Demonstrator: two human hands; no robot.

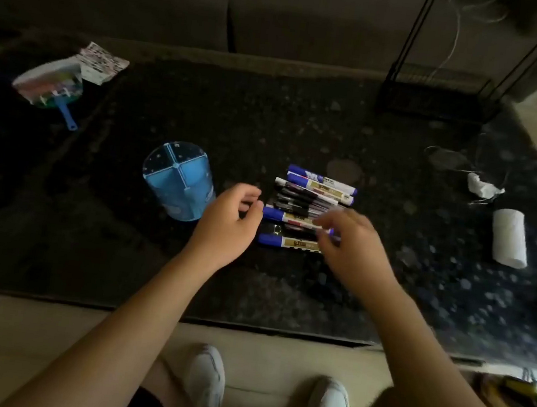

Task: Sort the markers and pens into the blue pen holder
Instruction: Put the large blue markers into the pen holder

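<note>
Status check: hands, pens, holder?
Left hand loosely curled beside the pile, empty. Right hand fingers on the markers, grip unclear. Blue pen holder upright, empty, left of the pile. Nothing in the way.

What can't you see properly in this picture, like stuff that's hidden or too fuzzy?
- Right hand: motion-blurred in the head view; whether its fingers grip a marker is unclear.
- Nearest blue-capped marker: its right end is hidden under that hand.
- Marker labels: too small and blurred to read.
- Dark pens: bunched together in dim light, so no sure count.
- Blue pen holder: compartment bottoms are hard to see.
- Left hand: curled, palm hidden.
</note>
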